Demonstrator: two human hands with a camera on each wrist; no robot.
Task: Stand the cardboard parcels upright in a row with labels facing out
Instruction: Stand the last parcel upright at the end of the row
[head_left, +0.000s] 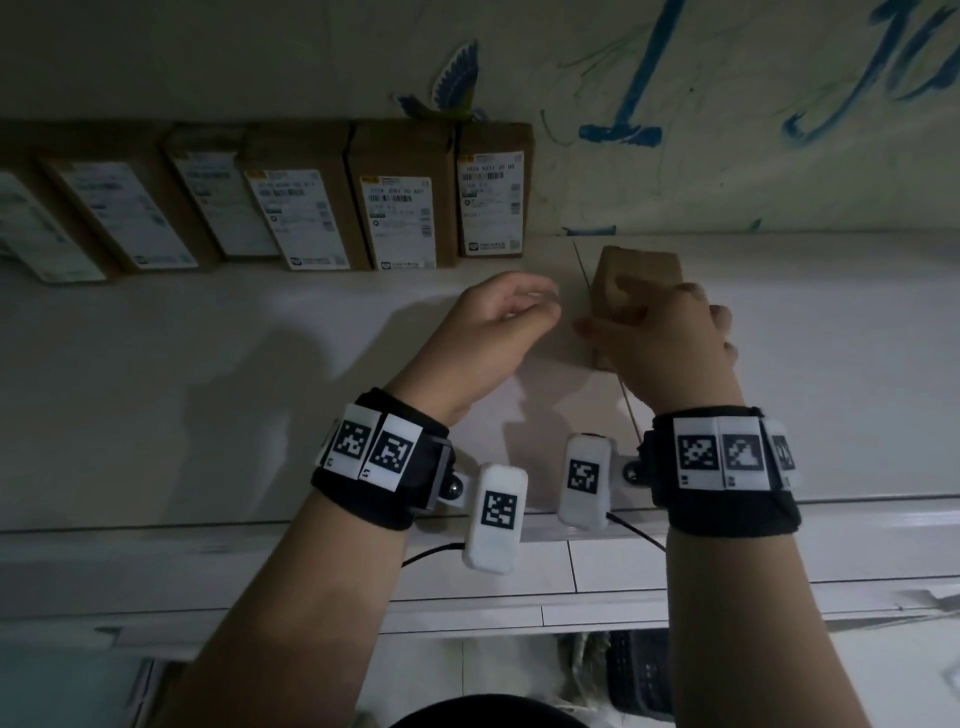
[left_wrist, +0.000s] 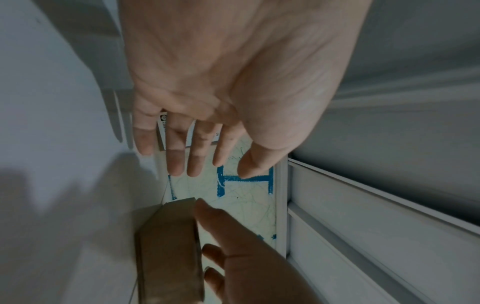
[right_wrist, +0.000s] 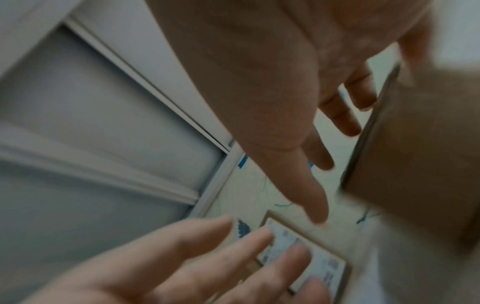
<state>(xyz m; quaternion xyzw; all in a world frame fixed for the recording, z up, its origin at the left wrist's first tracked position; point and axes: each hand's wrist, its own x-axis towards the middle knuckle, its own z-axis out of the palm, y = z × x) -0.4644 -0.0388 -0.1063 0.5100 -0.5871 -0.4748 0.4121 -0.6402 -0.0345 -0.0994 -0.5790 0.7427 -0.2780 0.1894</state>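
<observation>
Already the right hand (head_left: 670, 338) is gripping a loose parcel (head_left: 636, 280) at three o'clock of the row (head_left: 311, 208); the left hand (head_left: 493, 322) is hanging relaxed, holding nothing. Swinging in, the parcel risks toppling the end parcel (head_left: 493, 187).

Dim light; a white counter (head_left: 260, 364) meets a pale wall (head_left: 727, 171) scrawled with blue crayon (head_left: 631, 104).

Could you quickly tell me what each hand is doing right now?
Left hand: open, fingers relaxed, holding nothing.
Right hand: gripping the cardboard parcel.

Place: a home | shown by: cream wall (head_left: 727, 156) scribbled with blue crayon; white tiled ledge (head_left: 260, 364)
</observation>
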